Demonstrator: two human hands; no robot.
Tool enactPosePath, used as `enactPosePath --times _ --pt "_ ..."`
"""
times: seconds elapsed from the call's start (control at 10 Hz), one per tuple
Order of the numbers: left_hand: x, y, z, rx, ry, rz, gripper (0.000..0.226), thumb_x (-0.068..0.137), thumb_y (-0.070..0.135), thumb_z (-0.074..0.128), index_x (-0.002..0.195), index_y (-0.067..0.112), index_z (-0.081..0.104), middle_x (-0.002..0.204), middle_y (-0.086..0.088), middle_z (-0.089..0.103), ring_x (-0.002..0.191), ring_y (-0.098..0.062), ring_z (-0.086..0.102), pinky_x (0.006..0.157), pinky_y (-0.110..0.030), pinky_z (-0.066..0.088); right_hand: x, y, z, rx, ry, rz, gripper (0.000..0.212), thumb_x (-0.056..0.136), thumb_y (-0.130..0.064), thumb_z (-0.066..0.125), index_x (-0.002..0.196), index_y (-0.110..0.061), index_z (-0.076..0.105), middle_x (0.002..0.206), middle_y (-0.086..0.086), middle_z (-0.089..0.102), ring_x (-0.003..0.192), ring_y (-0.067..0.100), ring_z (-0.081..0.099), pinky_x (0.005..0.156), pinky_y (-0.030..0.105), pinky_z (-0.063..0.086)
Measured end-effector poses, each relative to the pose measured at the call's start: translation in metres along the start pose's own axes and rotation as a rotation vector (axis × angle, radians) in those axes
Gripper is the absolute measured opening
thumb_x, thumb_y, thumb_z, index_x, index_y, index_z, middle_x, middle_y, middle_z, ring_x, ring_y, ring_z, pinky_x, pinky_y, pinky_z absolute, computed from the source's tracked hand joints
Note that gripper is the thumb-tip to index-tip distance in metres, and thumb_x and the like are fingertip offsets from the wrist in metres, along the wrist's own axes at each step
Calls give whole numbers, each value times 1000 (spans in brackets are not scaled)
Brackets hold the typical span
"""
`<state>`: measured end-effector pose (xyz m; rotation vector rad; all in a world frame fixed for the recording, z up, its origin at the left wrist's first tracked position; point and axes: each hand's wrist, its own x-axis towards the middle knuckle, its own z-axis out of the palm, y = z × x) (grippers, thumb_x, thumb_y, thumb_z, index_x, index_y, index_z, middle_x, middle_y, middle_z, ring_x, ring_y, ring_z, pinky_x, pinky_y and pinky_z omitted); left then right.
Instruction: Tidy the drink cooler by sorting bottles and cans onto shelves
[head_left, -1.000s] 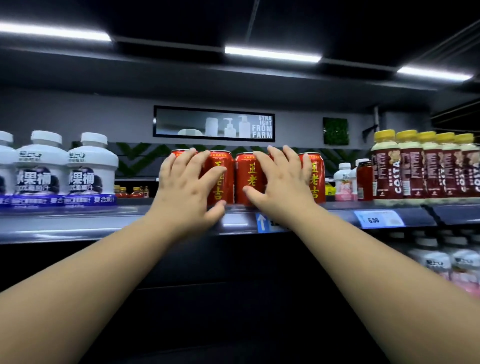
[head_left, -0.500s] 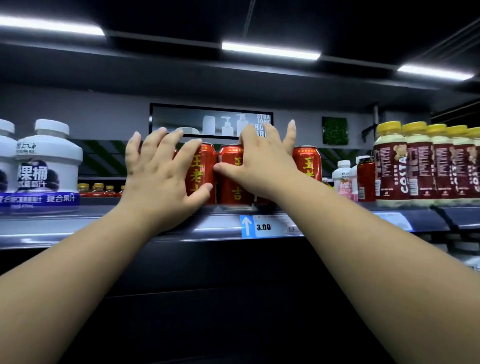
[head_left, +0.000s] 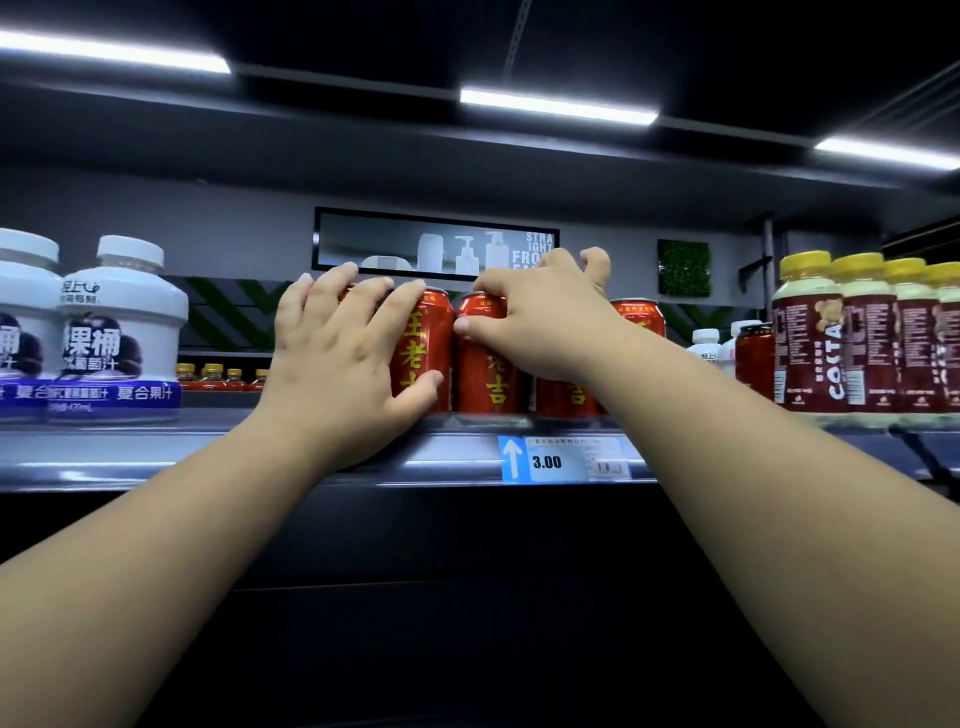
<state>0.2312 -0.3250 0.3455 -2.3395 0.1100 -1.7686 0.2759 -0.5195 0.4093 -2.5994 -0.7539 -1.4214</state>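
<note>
Red cans (head_left: 483, 374) beneath the fingers (head_left: 358, 301)

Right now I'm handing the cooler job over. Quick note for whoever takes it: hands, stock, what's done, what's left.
Left hand: open, fingers laid over the leftmost red cans, thumb on one can's front.
Right hand: grips the middle red can at its top, thumb on its side.
Stock: red cans upright in a row at the shelf front, above the 3.00 price tag; white juice bottles left, Costa bottles right.
Done: cans grouped together.
Left: probably square the row, then let go; lower shelves too dark to judge.
</note>
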Motion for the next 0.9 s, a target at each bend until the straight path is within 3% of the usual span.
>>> enactPosePath --times 0.1,0.2,0.3,0.4,0.5,0.7,0.9 --pt "-2 0 1 5 4 6 82 78 67 37 146 23 37 143 -8 49 140 -35 31 116 -56 17 -7 0 4 13 13 11 61 84 -81 36 129 -43 54 126 0 62 140 28 31 115 67 -7" --pt "-3 0 1 12 -18 11 82 79 66 36 149 24 32 147 -11 45 144 -36 25 118 -56 13 -18 -2 8 -1 71 37 77 79 -86 35 141 -42 44 145 -5 52 148 30 22 114 67 -11" --pt "-7 -1 -1 2 -47 -6 83 80 67 34 152 27 25 154 -13 34 148 -36 15 119 -57 10 -35 -5 13 11 117 104 85 81 -85 35 152 -40 25 162 -2 27 152 30 9 116 65 -10" --pt "-16 -4 -5 -25 -99 -51 84 80 69 34 154 34 13 162 -10 13 150 -34 -1 119 -59 9 -56 -14 26 43 94 148 89 83 -83 33 156 -40 6 168 3 1 153 31 -8 117 63 -12" --pt "-27 -6 -10 -44 -151 -45 84 83 69 37 154 38 7 164 -7 0 150 -32 -10 116 -57 20 -70 -23 39 17 87 141 93 83 -82 32 156 -38 -5 167 5 -13 152 33 -19 118 62 -12" --pt "-45 -9 -19 -48 -287 -5 78 88 71 27 154 40 0 164 -3 -17 148 -28 -25 115 -51 26 -80 -33 38 64 28 154 92 88 -77 34 158 -35 -9 167 7 -18 150 30 -25 121 56 -10" --pt "-87 -29 -30 -20 -256 33 74 85 68 31 149 30 36 162 -10 21 149 -32 16 118 -53 21 -116 -58 43 149 18 58 75 92 -66 34 157 -39 10 169 -2 -4 154 19 -11 124 47 -7"
